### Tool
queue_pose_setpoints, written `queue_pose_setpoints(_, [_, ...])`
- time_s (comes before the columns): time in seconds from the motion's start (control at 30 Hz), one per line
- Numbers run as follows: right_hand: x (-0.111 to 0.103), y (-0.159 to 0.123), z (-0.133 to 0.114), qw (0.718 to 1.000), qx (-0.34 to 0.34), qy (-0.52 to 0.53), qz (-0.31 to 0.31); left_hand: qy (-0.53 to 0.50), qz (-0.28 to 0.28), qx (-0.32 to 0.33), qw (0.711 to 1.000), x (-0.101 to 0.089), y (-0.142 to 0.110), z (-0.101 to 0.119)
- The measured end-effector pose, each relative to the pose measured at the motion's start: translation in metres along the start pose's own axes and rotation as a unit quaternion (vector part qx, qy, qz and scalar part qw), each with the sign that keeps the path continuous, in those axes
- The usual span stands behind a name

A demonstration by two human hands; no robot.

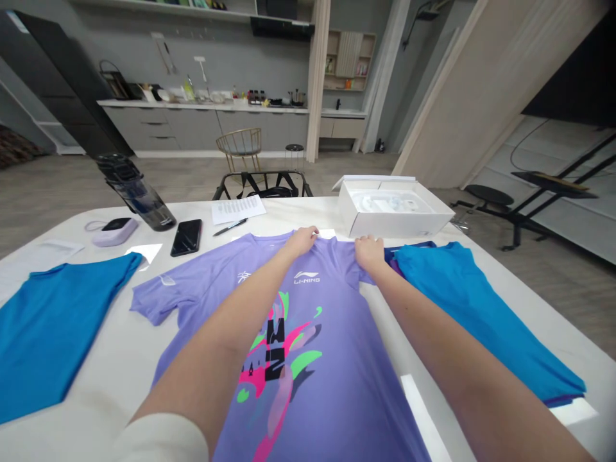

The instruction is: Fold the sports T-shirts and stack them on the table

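A purple T-shirt [337,333] with a white LI-NING logo and a bright printed pattern lies front side up, spread on the white table. My left hand [303,240] is closed on its neckline at the far edge. Farther right, my right hand [369,252] has its fingers curled over the shoulder by the right sleeve, gripping the fabric. Beside my right hand, a blue garment [471,308] lies folded on top of darker ones. Another blue garment [58,327] lies flat at the left. My forearms cover parts of the T-shirt.
Along the table's far side are a dark bottle [139,196], a phone [187,237], a lilac device [114,231], a pen [230,227], a printed sheet [238,208] and an open white box [392,208]. Past the table stand a chair [242,144] and a kitchen counter [192,106].
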State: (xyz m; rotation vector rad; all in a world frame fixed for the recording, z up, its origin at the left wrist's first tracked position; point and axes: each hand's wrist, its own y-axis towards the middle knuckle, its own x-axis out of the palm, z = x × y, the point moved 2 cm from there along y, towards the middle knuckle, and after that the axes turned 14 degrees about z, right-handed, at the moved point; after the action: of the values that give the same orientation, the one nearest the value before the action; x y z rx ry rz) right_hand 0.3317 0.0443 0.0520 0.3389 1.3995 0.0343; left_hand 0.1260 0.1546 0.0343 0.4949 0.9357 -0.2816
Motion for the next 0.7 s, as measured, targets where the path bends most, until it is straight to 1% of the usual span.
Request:
queue_pose_setpoints(0.1, [0.001,-0.006,0.007,0.999,-0.021,-0.031,0.003,0.039,-0.039,-0.015,0.998,0.012,0.01,-0.003])
queue_pose_setpoints(0.2, [-0.002,-0.008,0.016,0.999,-0.026,-0.044,0.002,0.049,-0.053,-0.029,0.997,0.02,0.013,-0.007])
queue_pose_setpoints(0.37, [-0.008,-0.009,0.028,0.997,-0.039,-0.072,-0.004,0.061,-0.061,-0.051,0.995,0.028,0.017,-0.006])
queue_pose_setpoints(0.47, [-0.015,-0.015,0.031,0.995,-0.057,-0.076,0.006,0.05,-0.052,-0.066,0.995,0.028,0.019,-0.004])
queue_pose_setpoints(0.53, [-0.024,-0.02,0.031,0.996,-0.067,-0.062,0.018,0.03,-0.035,-0.07,0.996,0.024,0.019,-0.003])
queue_pose_setpoints(0.6, [-0.039,-0.024,0.03,0.996,-0.077,-0.041,0.03,0.001,-0.015,-0.067,0.998,0.017,0.018,-0.003])
queue_pose_setpoints(0.7, [-0.074,-0.028,0.024,0.995,-0.09,0.007,0.049,-0.053,0.009,-0.054,0.997,0.001,0.016,-0.004])
